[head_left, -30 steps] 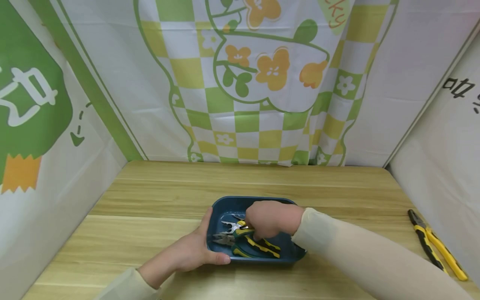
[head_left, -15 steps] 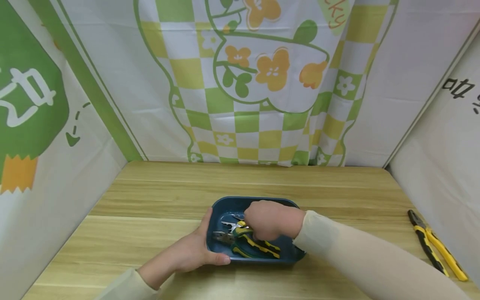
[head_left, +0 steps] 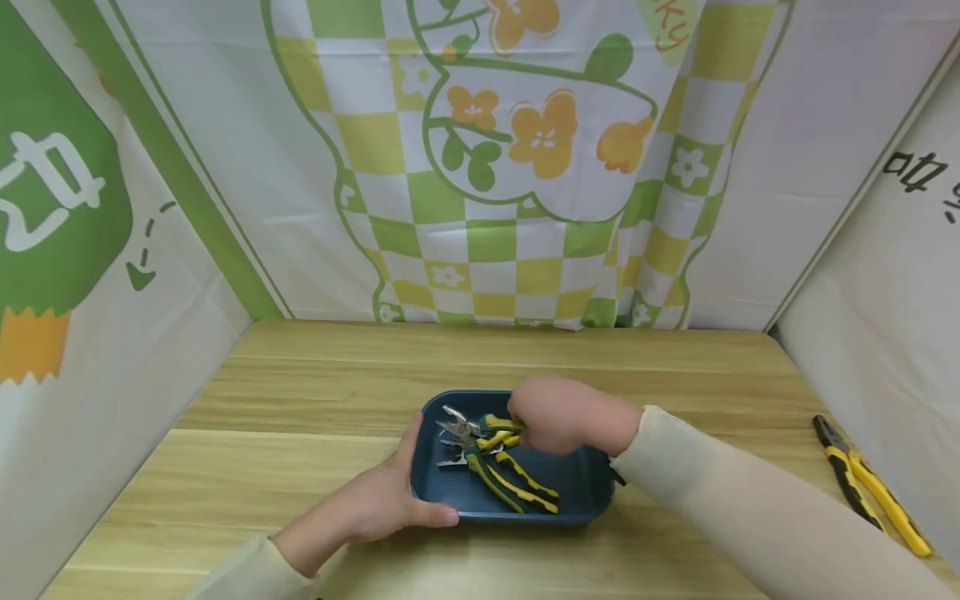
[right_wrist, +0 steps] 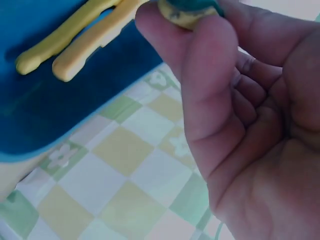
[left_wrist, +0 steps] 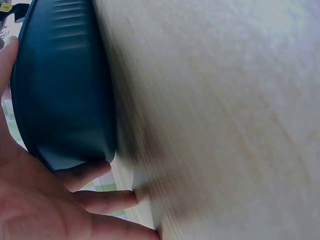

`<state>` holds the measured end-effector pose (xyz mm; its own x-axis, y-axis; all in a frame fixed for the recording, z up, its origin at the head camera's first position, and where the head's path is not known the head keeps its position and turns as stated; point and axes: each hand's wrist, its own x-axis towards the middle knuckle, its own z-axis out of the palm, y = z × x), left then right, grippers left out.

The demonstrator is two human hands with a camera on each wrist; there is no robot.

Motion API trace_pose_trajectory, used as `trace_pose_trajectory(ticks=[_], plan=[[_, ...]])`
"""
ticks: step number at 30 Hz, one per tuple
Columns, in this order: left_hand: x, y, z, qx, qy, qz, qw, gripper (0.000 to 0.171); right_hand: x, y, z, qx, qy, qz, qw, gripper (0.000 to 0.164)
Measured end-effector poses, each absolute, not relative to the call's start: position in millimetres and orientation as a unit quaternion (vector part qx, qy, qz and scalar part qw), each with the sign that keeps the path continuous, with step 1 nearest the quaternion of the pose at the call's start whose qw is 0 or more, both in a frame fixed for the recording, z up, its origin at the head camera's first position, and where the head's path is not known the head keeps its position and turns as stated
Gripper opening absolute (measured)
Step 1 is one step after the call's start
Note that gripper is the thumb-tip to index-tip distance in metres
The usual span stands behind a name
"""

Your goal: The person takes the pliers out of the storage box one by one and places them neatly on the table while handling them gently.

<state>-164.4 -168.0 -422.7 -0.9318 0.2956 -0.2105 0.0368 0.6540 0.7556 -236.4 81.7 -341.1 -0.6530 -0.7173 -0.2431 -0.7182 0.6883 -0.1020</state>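
Inside the blue tray [head_left: 525,517], braced by the left hand [head_left: 382,500] with spread fingers, the green-handled pliers [head_left: 470,439] now angle toward the far-left corner, one handle pinched in the right hand [head_left: 558,414], apparently loosening from the yellow-and-black pliers [head_left: 531,478].

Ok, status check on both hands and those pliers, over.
Left hand against blue tray. Right hand pinching green-and-yellow pliers inside the tray. Possible snag: yellow-and-black pliers underneath.
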Motion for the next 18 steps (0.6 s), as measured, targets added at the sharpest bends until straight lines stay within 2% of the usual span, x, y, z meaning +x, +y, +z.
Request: trace_pose_trajectory(ticks=[5,11,18], plan=[[-163.2,-167.5,-420.7,0.085,0.901,0.395,0.160,0.144,-241.0,97.7,-336.4,-0.399,0.909,-0.023,0.117,0.033],[-161.9,-167.1,-419.5,0.089,0.901,0.395,0.158,0.144,-245.1,117.5,-331.7,-0.383,0.915,-0.075,0.104,0.042],[-162.3,-166.9,-420.4,0.088,0.900,0.396,0.160,0.144,-250.7,140.8,-327.6,-0.361,0.924,-0.111,0.067,0.041]])
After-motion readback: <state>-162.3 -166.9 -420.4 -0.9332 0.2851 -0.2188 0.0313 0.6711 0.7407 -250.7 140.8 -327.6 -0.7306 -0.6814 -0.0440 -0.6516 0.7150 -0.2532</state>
